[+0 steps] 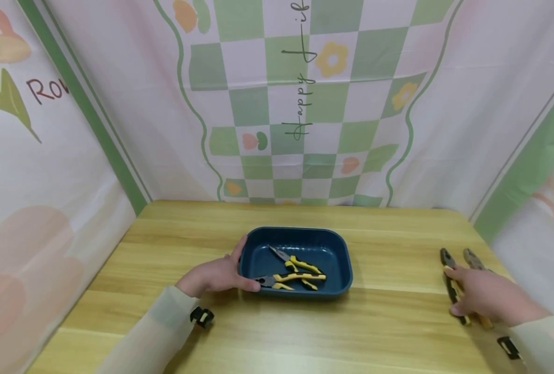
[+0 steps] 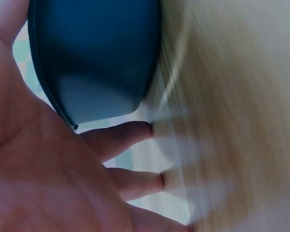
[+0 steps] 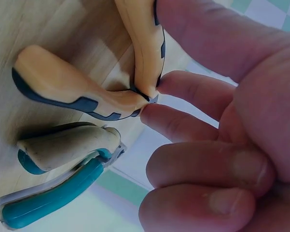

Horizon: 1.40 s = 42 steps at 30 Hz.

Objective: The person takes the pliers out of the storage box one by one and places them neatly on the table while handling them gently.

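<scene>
Pliers [image 1: 300,277] number four pairs: two lie in the single blue tub [image 1: 342,259], and two lie on the wooden table [image 1: 389,311], well to your right of it. Inside the tub, you see a long-nosed pair [image 1: 306,266] and a blunt-nosed pair [image 1: 268,281] lying across it, both with grey metal heads and splayed yellow handles trimmed in black. Of the two outside, you have a yellow-and-black pair [image 3: 82,92] just beside a teal-and-cream pair [image 3: 70,149], the handles of each apart. Your right hand [image 1: 489,293] has its fingers partly bent, fingertips at the joint of the yellow-and-black pair; I cannot tell whether they have hold of it. Your left hand [image 1: 218,272] is spread wide against the tub's left end, fingers nearly straight, thumb at the near rim.
</scene>
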### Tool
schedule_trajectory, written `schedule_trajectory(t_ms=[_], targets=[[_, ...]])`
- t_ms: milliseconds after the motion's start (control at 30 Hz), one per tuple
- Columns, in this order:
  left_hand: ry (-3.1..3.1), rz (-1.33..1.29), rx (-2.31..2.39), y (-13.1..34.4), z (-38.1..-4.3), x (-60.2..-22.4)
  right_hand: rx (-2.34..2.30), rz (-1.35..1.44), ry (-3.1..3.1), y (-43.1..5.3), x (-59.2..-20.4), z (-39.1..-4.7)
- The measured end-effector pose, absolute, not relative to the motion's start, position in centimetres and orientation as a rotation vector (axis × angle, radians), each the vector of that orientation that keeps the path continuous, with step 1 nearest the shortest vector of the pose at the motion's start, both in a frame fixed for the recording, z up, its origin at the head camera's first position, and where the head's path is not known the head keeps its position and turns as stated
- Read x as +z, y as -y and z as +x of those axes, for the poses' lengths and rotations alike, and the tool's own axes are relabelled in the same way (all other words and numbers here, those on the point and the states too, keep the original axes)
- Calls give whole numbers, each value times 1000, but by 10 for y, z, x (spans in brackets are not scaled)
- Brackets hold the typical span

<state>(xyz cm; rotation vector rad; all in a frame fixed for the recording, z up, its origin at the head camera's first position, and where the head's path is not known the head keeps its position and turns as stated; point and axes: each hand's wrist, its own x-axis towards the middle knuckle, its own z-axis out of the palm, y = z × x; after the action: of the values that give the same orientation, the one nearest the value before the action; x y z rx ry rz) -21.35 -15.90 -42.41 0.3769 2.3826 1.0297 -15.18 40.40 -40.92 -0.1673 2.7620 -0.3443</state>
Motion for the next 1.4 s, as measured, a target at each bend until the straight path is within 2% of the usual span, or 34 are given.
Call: schedule_trajectory(t_ms=[533, 800, 1000, 1400], targets=[[-2380, 363, 1026, 157, -210, -422, -317, -218, -2794, -408, -412, -155], [-2360, 349, 1051, 157, -209, -421, -280, -286, -2888, -406, -397, -157], [-2350, 337, 1070, 158, -209, -419, -352, -329, -2927, -386, -382, -163], [-2384, 341, 1033, 157, -209, -421, -781, -216, -2752, -322, -344, -189]])
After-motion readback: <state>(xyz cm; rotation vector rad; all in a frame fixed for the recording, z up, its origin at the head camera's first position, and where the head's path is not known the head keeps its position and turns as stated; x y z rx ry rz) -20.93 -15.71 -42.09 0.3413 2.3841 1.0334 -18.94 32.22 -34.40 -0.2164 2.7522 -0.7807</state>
